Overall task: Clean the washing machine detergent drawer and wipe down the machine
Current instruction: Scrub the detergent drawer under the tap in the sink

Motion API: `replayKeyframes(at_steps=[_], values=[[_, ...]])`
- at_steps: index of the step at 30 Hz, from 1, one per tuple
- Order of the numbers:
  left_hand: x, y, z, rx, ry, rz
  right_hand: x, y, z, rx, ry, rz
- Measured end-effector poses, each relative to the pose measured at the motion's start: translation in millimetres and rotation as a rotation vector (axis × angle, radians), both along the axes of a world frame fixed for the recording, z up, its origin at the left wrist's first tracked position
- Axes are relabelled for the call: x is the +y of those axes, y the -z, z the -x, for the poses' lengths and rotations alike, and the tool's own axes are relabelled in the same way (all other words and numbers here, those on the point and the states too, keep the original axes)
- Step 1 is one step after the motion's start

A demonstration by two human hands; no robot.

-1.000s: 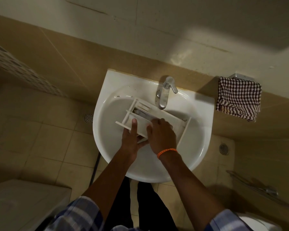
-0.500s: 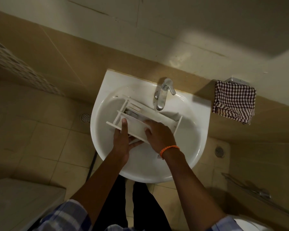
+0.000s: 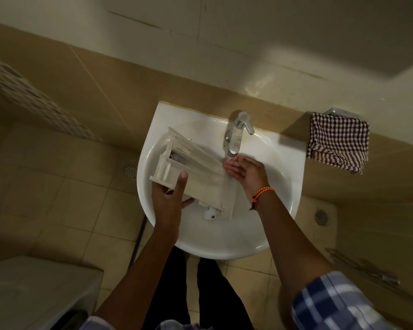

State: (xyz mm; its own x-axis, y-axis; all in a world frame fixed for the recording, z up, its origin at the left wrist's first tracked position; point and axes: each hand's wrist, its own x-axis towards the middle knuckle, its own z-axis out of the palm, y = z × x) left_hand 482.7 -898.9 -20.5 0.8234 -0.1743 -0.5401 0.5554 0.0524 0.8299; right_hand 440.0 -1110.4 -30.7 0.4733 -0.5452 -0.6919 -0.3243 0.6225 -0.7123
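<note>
The left hand [image 3: 169,198] is gripping the drawer [image 3: 196,172] tilted over the sink [image 3: 284,163] for draining, while the right hand [image 3: 246,172], relaxed, is cupping water under the tap [image 3: 236,136].

Glossy ceramic sink [image 3: 281,148], matt plastic drawer [image 3: 205,182]

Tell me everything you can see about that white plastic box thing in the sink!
The detergent drawer is off-white plastic with thin walls splitting it into compartments. It lies tilted across the white sink basin, beside the tap. The left hand grips its near edge, thumb on top. The right hand is cupped beside its far end.
</note>
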Motion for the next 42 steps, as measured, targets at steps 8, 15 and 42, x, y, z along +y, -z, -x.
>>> replayKeyframes(at_steps=[8, 15, 42], values=[[-2, -10, 11, -0.203, 0.096, -0.102, 13, 4, -20, -0.014, 0.045, -0.160], [-5, -20, 19, -0.369, 0.149, -0.198, 18, 22, 12, -0.028, -0.187, 0.101], [-12, -35, 39, -0.561, -0.020, -0.284, 19, 47, 67, 0.270, -1.237, 1.809]])
